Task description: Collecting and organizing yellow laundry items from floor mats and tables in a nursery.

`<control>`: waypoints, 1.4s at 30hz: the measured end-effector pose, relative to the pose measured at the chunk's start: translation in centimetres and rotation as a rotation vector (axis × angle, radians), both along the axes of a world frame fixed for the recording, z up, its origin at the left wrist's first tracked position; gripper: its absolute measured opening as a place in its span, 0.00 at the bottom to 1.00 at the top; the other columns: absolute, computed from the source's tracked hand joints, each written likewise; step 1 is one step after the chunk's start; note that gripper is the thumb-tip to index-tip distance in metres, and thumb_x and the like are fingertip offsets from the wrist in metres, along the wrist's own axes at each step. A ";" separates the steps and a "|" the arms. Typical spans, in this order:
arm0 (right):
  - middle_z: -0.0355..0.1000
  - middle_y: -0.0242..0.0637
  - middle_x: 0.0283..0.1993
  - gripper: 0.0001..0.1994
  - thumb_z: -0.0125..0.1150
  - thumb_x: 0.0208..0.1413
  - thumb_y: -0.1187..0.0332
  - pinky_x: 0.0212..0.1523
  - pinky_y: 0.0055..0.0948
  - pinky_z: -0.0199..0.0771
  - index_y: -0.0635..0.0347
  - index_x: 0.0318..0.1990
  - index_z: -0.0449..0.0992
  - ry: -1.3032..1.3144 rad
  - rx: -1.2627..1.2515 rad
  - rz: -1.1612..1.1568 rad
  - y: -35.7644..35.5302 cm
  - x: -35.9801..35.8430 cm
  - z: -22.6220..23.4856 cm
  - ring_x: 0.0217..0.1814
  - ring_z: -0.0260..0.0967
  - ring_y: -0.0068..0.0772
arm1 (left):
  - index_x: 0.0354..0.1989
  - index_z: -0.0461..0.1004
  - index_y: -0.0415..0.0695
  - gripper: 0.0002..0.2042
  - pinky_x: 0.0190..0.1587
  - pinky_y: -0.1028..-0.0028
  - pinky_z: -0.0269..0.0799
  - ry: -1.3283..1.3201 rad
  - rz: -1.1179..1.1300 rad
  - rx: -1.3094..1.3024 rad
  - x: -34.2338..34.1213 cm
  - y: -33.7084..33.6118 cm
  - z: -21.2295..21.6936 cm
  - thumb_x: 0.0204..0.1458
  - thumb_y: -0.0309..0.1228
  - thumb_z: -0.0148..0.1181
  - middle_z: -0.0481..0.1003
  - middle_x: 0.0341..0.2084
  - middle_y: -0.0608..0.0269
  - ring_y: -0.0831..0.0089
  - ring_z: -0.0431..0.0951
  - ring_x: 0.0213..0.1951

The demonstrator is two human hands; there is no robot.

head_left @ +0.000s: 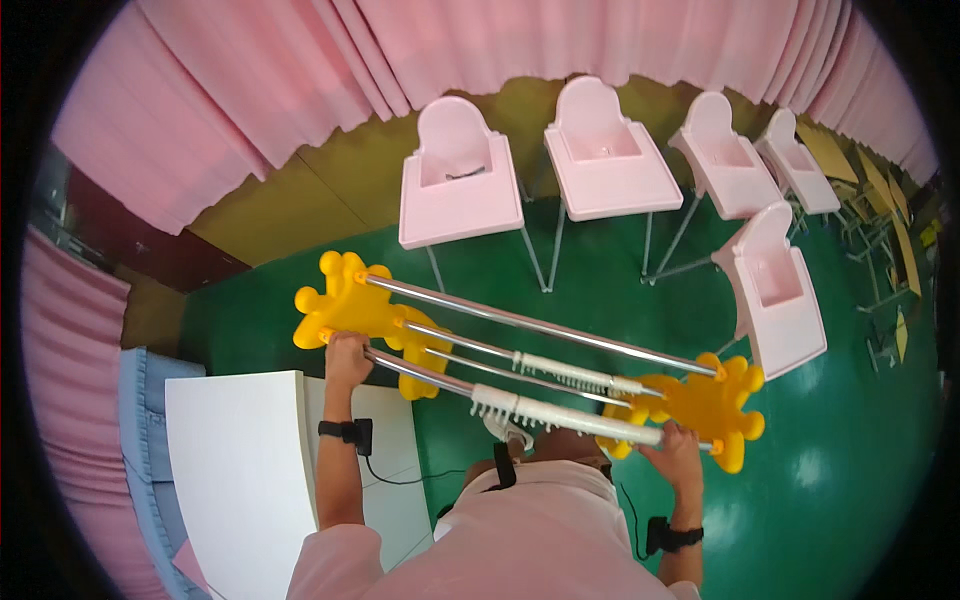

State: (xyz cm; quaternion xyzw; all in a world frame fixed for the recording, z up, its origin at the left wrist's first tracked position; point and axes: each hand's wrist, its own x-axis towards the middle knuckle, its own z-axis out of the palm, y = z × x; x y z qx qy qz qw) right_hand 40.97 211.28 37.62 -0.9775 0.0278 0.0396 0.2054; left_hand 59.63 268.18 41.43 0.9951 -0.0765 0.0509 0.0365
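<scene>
A rack [435,388] with yellow plastic ends and several shiny metal rods spans the space in front of my body, between my two arms. Its left end panel [365,305] is yellow with rounded knobs. The right end panel [710,400] has the same knobbed shape and sits lower in the picture. White sleeves with small hooks [520,405] run along two of the rods. My left hand [347,360] is closed round the nearest rod, beside the left panel. Close to the right panel, my right hand [678,455] grips that same rod at the end of the white sleeve.
Several pink high chairs [460,205] stand beyond the rack and to the right on the green floor [590,280]. A white table [235,470] is at my left, near a blue cloth-covered piece [150,440]. Pink curtains [600,40] hang behind; yellow-topped tables [890,200] are far right.
</scene>
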 end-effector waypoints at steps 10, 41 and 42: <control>0.70 0.52 0.31 0.21 0.64 0.48 0.53 0.38 0.45 0.63 0.64 0.32 0.69 0.184 0.088 0.125 14.1 7.8 -3.0 0.35 0.68 0.52 | 0.23 0.76 0.42 0.05 0.46 0.64 0.68 0.049 0.160 0.160 8.0 13.2 -7.5 0.34 0.22 0.61 0.76 0.26 0.56 0.57 0.75 0.36; 0.60 0.40 0.59 0.32 0.51 0.44 0.70 0.59 0.33 0.63 0.67 0.61 0.58 0.263 1.254 -0.504 7.1 13.7 -2.2 0.63 0.59 0.39 | 0.57 0.56 0.39 0.30 0.52 0.65 0.66 -0.048 0.486 -0.947 -0.4 12.3 -10.6 0.44 0.21 0.61 0.59 0.55 0.43 0.55 0.64 0.54; 0.60 0.40 0.59 0.32 0.51 0.44 0.70 0.59 0.33 0.63 0.67 0.61 0.58 0.276 1.246 -0.490 8.0 14.2 -2.1 0.63 0.59 0.39 | 0.55 0.58 0.39 0.27 0.49 0.65 0.68 0.073 0.544 -1.017 -2.8 12.0 -10.1 0.45 0.23 0.61 0.64 0.51 0.45 0.58 0.68 0.50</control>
